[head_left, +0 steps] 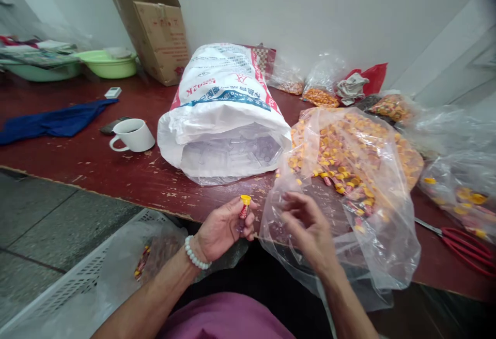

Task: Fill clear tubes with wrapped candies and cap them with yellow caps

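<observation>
My left hand point(220, 230), with a pale bead bracelet at the wrist, is closed on a small clear tube point(243, 215) with a yellow cap and a red printed label. The tube stands roughly upright in its fingers. To the right, my right hand point(308, 228) hovers over the near mouth of a clear plastic bag point(383, 184) full of yellow-capped, red-labelled pieces. Its fingers are loosely bent and apart, with nothing visible in them. Beyond my hands a white woven sack point(225, 106) lies with its mouth toward me, clear plastic pieces point(232, 150) inside.
A white mug point(134, 136), blue cloth point(58, 119), cardboard box point(163, 39) and green basin point(110, 64) are at the left. Red-handled scissors point(465, 248) lie at the right, near more filled bags point(461, 194). Below the table edge, a white basket point(73, 282) holds a lined bag.
</observation>
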The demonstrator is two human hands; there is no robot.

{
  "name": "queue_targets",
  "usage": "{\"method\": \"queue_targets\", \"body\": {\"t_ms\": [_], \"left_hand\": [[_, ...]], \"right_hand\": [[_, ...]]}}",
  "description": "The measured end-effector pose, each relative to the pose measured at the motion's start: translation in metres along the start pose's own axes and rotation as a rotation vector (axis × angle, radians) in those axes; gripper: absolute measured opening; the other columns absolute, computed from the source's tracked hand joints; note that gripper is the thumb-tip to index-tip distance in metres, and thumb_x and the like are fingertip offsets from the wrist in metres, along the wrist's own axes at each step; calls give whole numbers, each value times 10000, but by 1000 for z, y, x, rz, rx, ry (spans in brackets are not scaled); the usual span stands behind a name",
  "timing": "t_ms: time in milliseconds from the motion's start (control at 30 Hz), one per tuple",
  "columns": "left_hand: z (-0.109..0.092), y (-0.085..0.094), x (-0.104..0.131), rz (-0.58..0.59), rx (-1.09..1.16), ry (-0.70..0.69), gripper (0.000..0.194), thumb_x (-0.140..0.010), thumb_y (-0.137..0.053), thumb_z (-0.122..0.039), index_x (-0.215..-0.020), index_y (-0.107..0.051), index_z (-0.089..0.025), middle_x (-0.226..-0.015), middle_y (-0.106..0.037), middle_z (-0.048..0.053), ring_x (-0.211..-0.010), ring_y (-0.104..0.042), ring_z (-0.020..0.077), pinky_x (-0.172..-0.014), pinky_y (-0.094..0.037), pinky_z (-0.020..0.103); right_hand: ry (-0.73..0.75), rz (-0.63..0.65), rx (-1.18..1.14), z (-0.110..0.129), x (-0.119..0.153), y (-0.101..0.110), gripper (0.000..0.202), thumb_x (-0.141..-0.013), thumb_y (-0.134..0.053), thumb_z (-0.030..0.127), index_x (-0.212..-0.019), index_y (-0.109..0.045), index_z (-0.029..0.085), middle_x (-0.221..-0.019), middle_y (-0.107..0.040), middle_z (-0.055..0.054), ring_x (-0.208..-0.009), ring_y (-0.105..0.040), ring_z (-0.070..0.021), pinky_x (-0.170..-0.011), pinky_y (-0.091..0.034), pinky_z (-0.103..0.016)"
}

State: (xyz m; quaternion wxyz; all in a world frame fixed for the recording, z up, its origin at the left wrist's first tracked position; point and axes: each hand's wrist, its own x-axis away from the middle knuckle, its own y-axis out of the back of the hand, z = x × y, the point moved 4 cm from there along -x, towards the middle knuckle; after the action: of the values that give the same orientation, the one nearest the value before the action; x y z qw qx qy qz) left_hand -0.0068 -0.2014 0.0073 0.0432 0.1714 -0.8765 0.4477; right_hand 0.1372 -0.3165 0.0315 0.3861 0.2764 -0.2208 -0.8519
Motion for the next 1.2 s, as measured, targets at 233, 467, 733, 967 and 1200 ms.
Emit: {"method": "queue_targets", "body": {"t_ms": [233,467,733,967,1200], "left_hand": [[-74,56,-6,-392,-228,-309,336,-798,-527,-484,-680,-497,-171,-507,-397,-48,-439,-387,84,-482,-350,232],[-122,83,-47,-544,-833,-559,238,-688,-602,-389,-774,-551,-173,-587,-441,-52,-492,-379,83,-479,-305,208],[-140,87,-93,-334,-1577,-578,253,-576,-560,-42,-711,-698,-205,-819,-549,38,-646,-433,142,-680,-366,271],[-137,70,-70,-313,-1690,-596,211,-664,-592,-125,-839,-666,-219,-961,-612,51,-781,-526,183,-753,-395,278],[-97,32,4,-224,-1326,-461,237,-775,-600,-294,-981,-594,-177,-789,-559,-6,-672,-468,119,-627,-366,219]], "right_hand": [[-297,-105,371,-96,-58,19,239,-772,-515,309,-902,-634,147,-946,-594,-167,-912,-567,-292,-787,-412,-405],[-374,-47,315,-97,-82,1,192,-694,-574,370,-693,-631,187,-752,-609,-70,-701,-567,-206,-629,-380,-305],[-457,-68,9,-100,-60,13,286,-576,-669,432,-691,-594,180,-607,-627,-18,-570,-580,-188,-525,-424,-297],[-404,-434,-550,-48,-12,20,510,-465,-827,426,-844,-588,183,-732,-633,-6,-639,-611,-166,-541,-499,-273],[-55,-217,-529,54,-30,-34,359,-692,-729,394,-948,-582,190,-807,-618,-16,-631,-563,-127,-572,-468,-263]]}}
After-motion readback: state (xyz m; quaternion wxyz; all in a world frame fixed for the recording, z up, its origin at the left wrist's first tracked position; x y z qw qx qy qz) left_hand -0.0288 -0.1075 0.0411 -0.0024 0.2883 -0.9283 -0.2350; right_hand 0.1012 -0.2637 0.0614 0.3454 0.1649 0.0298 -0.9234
